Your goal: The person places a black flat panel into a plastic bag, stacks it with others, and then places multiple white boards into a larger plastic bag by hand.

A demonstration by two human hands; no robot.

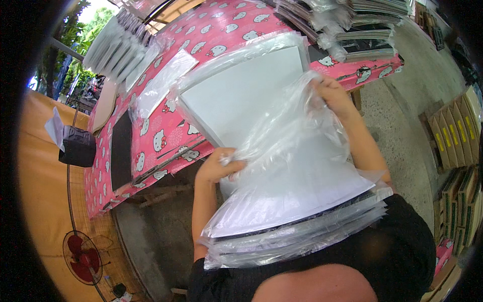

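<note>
Both my hands are closed on a crumpled clear plastic bag (287, 133). My left hand (219, 165) pinches its left side, and my right hand (333, 98) grips the upper right of the film. Beyond the gathered film, flat white sheets in clear plastic (241, 85) rest on the table's near edge. On my side, several more white sheets in plastic sleeves (297, 204) fan out against my chest, with a dark layer among them. Which sheets belong to the gripped bag I cannot tell; the folds and glare hide it.
A pink cat-patterned cloth covers the table (161, 141). Stacks of bagged sheets (362, 32) stand at the far right, others (121, 48) at the far left. A flat plastic packet (163, 83) lies between. Left are a black box (78, 147) and a red fan (83, 257); right, cartons (455, 133).
</note>
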